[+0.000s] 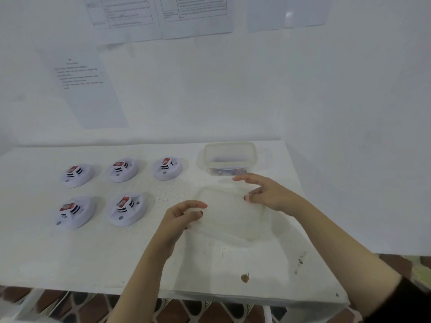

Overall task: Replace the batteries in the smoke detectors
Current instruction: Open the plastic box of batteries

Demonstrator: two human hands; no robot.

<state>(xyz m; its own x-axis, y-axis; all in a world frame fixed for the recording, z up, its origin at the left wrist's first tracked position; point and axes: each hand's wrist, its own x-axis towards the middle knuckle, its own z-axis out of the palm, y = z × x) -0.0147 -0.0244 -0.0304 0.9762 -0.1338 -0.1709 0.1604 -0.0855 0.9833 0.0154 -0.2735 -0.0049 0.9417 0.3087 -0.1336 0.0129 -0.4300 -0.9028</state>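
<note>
**Table stock: five detectors, one tub, one lid**

We list five smoke detectors (123, 176) in two rows at the left of the white table (70, 252), each topped by a red-labelled block (73, 169). A clear tub (229, 155) stands at the far edge, with a clear lid (228, 217) flat before it. Our left hand (179, 220) is loosely curled at the lid's left edge, and we cannot tell if it grips. Our right hand (270, 194) is spread at its far right corner.
</note>
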